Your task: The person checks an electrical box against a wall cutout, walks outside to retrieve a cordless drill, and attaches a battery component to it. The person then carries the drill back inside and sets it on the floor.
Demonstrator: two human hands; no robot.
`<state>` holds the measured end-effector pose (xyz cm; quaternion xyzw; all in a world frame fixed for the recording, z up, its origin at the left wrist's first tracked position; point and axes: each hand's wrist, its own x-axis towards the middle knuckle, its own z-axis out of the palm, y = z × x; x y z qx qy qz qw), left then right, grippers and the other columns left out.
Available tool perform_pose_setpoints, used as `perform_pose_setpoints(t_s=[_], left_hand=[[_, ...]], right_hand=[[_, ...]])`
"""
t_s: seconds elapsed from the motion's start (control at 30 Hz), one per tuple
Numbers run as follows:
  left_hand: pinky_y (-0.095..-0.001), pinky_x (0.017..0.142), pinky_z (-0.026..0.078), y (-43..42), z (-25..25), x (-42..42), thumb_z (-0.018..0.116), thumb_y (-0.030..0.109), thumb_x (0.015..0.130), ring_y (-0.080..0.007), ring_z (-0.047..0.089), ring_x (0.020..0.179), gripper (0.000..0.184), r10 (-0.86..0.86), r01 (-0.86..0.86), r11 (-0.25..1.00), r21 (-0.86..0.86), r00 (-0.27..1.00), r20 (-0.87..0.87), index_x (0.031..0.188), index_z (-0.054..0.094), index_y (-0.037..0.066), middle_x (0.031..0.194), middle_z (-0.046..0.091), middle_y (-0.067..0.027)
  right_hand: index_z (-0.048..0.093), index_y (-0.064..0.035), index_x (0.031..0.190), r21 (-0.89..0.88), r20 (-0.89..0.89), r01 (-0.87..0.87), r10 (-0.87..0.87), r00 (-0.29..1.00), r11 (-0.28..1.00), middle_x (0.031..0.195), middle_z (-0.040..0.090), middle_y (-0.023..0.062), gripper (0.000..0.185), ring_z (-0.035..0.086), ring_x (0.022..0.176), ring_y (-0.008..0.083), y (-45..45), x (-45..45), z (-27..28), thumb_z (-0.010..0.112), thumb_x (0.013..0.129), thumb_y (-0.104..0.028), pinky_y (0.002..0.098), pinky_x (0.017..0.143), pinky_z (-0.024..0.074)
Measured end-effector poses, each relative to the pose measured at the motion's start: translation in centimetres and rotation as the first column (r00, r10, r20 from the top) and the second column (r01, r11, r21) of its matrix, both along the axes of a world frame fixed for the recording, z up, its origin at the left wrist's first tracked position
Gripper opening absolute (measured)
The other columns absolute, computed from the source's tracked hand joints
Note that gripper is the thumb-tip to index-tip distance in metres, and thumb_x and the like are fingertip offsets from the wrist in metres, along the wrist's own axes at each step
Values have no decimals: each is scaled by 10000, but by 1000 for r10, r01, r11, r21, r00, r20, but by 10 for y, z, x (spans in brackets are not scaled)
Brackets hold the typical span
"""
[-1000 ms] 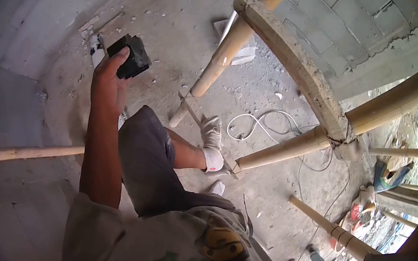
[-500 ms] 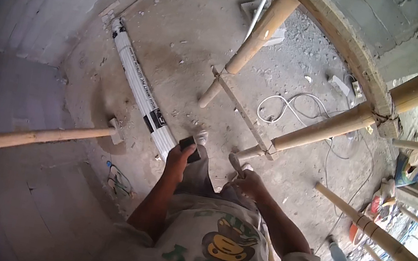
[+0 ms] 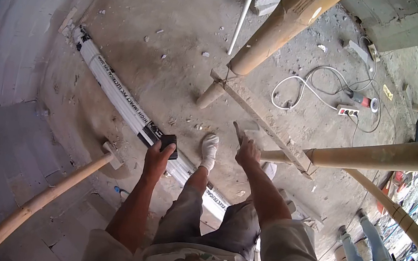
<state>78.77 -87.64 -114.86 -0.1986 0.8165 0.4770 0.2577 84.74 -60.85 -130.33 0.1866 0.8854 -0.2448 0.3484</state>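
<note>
My left hand [image 3: 156, 159] is wrapped round a small black box-shaped object [image 3: 168, 146], held above a long bundle of white PVC pipes [image 3: 115, 94] lying on the floor. My right hand [image 3: 248, 152] grips a flat-bladed tool [image 3: 239, 134] whose blade points up and away from me; its exact kind is hard to make out. Between the two hands, my foot in a pale covering [image 3: 209, 146] stands on the concrete floor beside the pipes.
Bamboo posts [image 3: 287, 25] and a wooden crosspiece [image 3: 263, 123] stand ahead and right. A power strip [image 3: 348, 110], white cable and red-grey grinder [image 3: 371, 104] lie beyond. Another pole [image 3: 48, 197] leans at left. A person in jeans [image 3: 366, 251] is at lower right.
My right hand has come into view with the tool. My left hand has drawn back from far ahead, still holding the black object. The view has shifted, showing the pipes and the grinder.
</note>
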Motion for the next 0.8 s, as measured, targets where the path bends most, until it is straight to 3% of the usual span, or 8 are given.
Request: perform_pose_setpoints(t_s=[0.1, 0.23, 0.4, 0.43, 0.57, 0.6, 0.73, 0.8], left_hand=[[-325, 736, 484, -30, -16, -3, 612, 240, 833, -186, 604, 796, 343, -64, 66, 996, -52, 997, 37, 1047, 627, -27, 909, 647, -118], [-351, 722, 489, -26, -37, 9, 617, 283, 818, -212, 617, 758, 341, -163, 161, 986, 29, 984, 74, 972, 628, -21, 839, 656, -130], [-448, 707, 475, 32, -86, 9, 607, 399, 790, -409, 617, 807, 436, -554, 554, 829, -82, 832, 28, 863, 603, -30, 822, 628, -261], [-456, 707, 475, 46, -106, 9, 606, 409, 785, -426, 614, 819, 449, -596, 599, 798, -65, 801, 52, 862, 603, -33, 829, 626, -275], [-486, 788, 477, 92, -215, 2, 608, 337, 763, -429, 609, 877, 394, -766, 762, 581, -285, 630, 124, 928, 634, -19, 907, 638, -265], [-487, 820, 472, 110, -223, -9, 610, 307, 761, -416, 607, 915, 360, -802, 789, 473, -392, 570, 178, 958, 643, 7, 957, 645, -241], [-459, 857, 483, 154, -280, -54, 584, 257, 792, -379, 622, 972, 320, -765, 769, 345, -538, 563, 314, 1061, 635, 91, 1041, 657, -182], [-448, 868, 481, 176, -264, -65, 573, 289, 788, -368, 620, 994, 373, -778, 804, 291, -519, 514, 360, 1051, 645, 34, 1049, 655, -197]], right_hand=[[491, -23, 1175, -53, 75, 35, -31, 997, 998, 1203, 499, 214, 423, 512, 1133, 377, -12, 23, -6, 604, 813, -211, 473, 933, 435], [549, -22, 1161, -177, 143, 173, -148, 979, 969, 1201, 527, 232, 462, 519, 1135, 382, -16, 55, 46, 634, 801, -300, 449, 955, 426], [597, -45, 1119, -192, 212, 361, -321, 923, 912, 1140, 599, 212, 419, 568, 1082, 358, 6, 119, 64, 599, 804, -320, 441, 932, 439], [615, -56, 1097, -156, 150, 388, -366, 918, 908, 1011, 655, 193, 428, 619, 969, 365, 11, 139, 53, 623, 791, -355, 450, 867, 471], [638, -91, 1051, -20, 318, 563, -528, 787, 826, 1025, 651, 201, 385, 621, 983, 348, 35, 204, 20, 599, 783, -364, 446, 853, 487], [639, -97, 1050, 20, 333, 586, -559, 760, 810, 1029, 652, 192, 379, 621, 991, 340, 34, 220, 6, 588, 788, -366, 445, 856, 486], [595, -50, 1148, 67, 440, 717, -666, 603, 694, 1160, 605, 185, 445, 582, 1094, 315, 49, 263, -43, 539, 853, -379, 417, 937, 459], [590, -54, 1159, 56, 430, 766, -707, 561, 641, 1130, 611, 208, 423, 591, 1083, 308, 56, 259, -7, 527, 849, -334, 419, 922, 467]])
